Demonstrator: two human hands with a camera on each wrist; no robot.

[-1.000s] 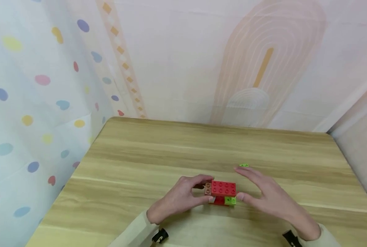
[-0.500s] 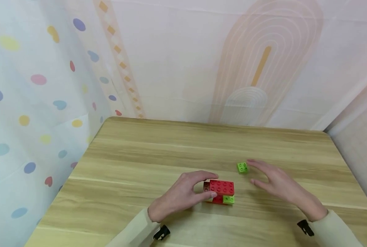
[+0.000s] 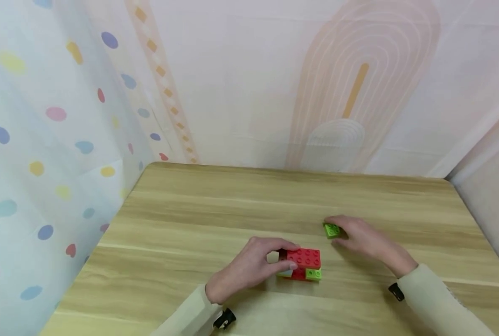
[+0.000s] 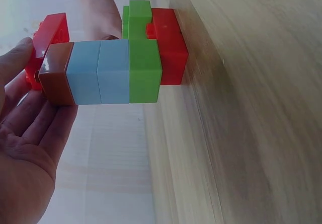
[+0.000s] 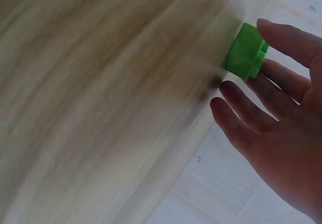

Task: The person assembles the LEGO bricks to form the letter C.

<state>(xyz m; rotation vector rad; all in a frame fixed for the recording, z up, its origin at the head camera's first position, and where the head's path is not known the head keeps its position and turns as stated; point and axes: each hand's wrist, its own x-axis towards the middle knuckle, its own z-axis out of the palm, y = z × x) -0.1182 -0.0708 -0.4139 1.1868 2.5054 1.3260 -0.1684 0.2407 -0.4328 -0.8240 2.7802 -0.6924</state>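
Note:
In the head view my left hand holds the top of a toy brick stack, its thumb and fingers at the red top brick. The left wrist view shows the stack from the side: a red base brick, a green brick, light blue bricks, a brown brick and the red top. Another green brick sits on the base beside this column. Farther back, my right hand has its thumb and fingers around a small loose green brick, pinching it close to the table.
The wooden table spreads around both hands. Behind it hangs a pale curtain with printed arches, and a dotted curtain hangs at its left. Black straps show at both wrists.
My right hand has left the stack's right side, moved back and right, and closed around the loose green brick. My left hand stays at the stack.

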